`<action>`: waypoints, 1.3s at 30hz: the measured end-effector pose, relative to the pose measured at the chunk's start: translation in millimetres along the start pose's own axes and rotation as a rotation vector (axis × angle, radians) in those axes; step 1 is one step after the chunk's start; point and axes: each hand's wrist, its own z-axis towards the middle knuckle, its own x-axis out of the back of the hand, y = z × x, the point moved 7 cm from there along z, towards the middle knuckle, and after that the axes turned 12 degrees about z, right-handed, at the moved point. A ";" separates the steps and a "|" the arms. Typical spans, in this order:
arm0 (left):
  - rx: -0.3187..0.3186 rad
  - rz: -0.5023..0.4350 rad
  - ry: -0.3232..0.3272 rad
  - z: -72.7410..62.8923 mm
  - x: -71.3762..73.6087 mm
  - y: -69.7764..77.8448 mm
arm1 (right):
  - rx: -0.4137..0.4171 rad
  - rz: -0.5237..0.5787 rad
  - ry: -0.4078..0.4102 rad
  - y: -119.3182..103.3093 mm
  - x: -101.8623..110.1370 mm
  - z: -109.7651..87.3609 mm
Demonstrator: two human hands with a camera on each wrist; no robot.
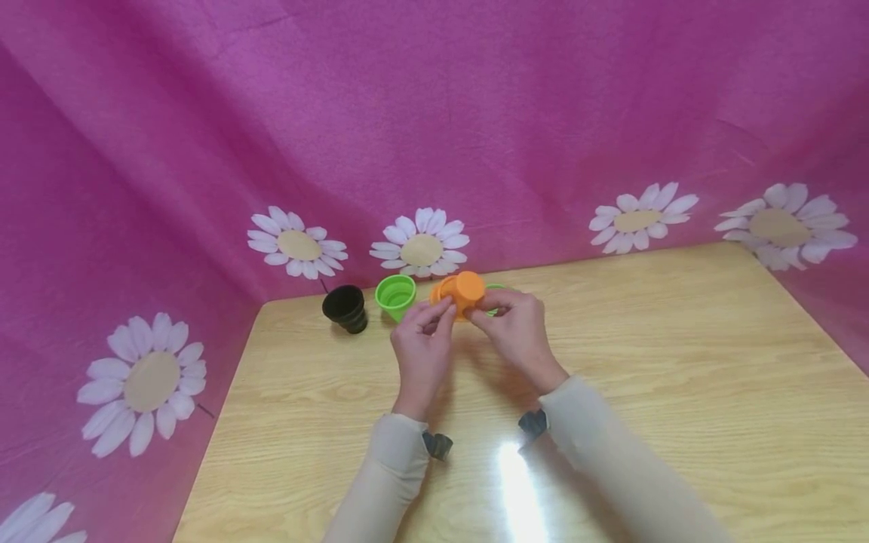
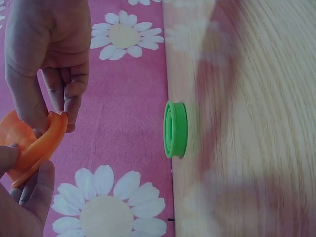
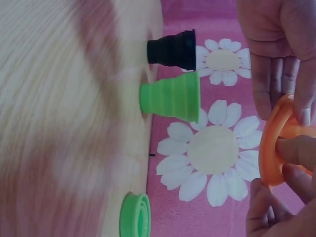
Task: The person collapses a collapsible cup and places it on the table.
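Note:
An orange collapsible cup (image 1: 468, 288) is held up off the table, its rim bent, with its small round base uppermost in the head view. My left hand (image 1: 422, 347) pinches its rim from the left, thumb against the near side. From the right, my right hand (image 1: 519, 332) grips the rim between thumb and fingers. Both wrist views show the fingers on the thick orange rim (image 3: 269, 148). Behind my right hand, a flattened green collapsible cup (image 2: 176, 129) sits on the table, mostly hidden in the head view.
An extended green collapsible cup (image 1: 396, 296) stands left of the hands near the table's back edge. Beside it stands an extended black cup (image 1: 345, 305). A pink cloth with white daisies (image 1: 421, 136) hangs behind and beside the wooden table (image 1: 679, 362).

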 end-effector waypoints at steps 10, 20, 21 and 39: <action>0.020 -0.049 -0.015 -2.4 -1.9 -2.0 | -0.025 0.000 -0.038 0.3 1.5 2.3; 0.217 -0.220 -0.072 -1.0 -5.8 -11.7 | -0.229 0.275 0.042 12.1 9.1 0.9; 0.220 -0.236 -0.075 -0.9 -6.3 -11.5 | -0.244 0.299 0.051 12.7 9.3 0.8; 0.484 -0.458 -0.211 -1.5 -15.5 -26.4 | -0.520 0.781 0.029 25.1 3.1 -3.1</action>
